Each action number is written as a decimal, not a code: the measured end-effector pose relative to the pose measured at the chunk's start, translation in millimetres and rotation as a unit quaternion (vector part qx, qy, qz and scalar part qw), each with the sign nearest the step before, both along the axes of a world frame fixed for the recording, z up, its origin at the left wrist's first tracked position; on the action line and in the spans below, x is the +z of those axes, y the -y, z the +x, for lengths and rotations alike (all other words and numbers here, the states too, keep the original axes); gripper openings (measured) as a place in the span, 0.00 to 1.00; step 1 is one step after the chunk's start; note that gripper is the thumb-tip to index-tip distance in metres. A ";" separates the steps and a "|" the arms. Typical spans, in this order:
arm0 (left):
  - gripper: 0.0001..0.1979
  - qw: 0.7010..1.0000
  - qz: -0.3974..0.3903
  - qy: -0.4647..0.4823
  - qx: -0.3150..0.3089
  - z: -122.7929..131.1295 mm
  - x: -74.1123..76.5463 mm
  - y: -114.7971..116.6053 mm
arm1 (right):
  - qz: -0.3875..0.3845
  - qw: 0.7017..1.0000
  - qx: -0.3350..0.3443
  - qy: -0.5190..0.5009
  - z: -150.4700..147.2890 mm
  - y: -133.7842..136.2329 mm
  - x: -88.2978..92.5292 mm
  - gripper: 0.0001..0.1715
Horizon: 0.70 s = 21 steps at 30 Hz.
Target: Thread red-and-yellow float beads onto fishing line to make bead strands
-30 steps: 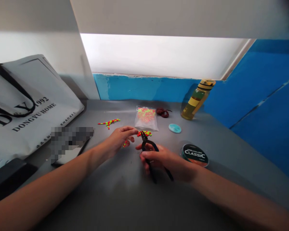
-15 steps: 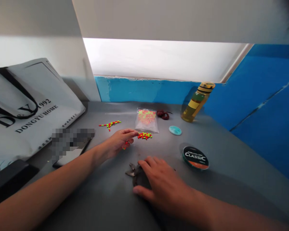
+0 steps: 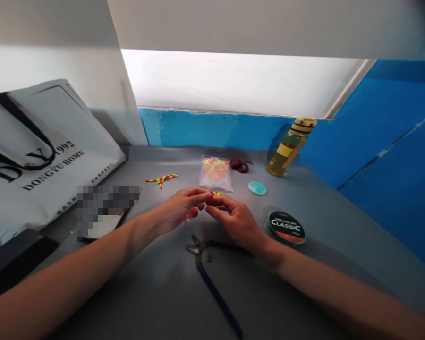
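My left hand is pinched around a thin line, with small red-and-yellow float beads hanging below it. My right hand reaches across, its fingertips meeting the left fingertips; whatever they pinch is too small to see. Just beyond them, a small pile of loose beads is mostly hidden by my fingers. Blue-handled pliers lie on the grey table below my right hand, touching neither hand.
Farther back are a plastic bag of beads, dark red cord, a teal spool and a short beaded strand. A CLASSIC fishing line spool and a yellow-green bottle stand right. A white tote bag lies left.
My right hand has let go of the pliers, which now lie on the table. That hand has moved up to my left hand, and its fingers now cover most of the bead pile.
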State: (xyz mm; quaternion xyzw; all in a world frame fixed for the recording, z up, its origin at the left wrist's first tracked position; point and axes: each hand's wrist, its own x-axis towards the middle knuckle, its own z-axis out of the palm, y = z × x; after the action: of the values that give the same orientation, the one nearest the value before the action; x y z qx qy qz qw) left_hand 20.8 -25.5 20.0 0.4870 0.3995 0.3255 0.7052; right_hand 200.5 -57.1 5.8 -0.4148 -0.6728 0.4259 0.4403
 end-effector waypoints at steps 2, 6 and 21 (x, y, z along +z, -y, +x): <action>0.18 1.000 0.000 0.000 0.002 0.3 -2.8 -0.6 | -0.024 0.999 0.017 -0.024 -0.5 -0.6 -0.5 0.12; 0.18 1.000 -0.001 -0.005 -0.001 1.1 -4.9 -0.5 | -0.043 0.998 0.026 -0.041 2.5 -3.6 -4.3 0.11; 0.16 1.000 -0.012 0.012 -0.002 0.6 1.4 -1.3 | -0.172 0.978 0.027 -0.115 -1.8 -2.2 -1.1 0.18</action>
State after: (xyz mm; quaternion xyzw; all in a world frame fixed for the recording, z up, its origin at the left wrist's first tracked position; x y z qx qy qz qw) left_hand 21.4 -24.2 21.5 0.4751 0.3940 0.3252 0.7165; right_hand 198.7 -54.9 4.7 -0.4142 -0.5452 0.5918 0.4255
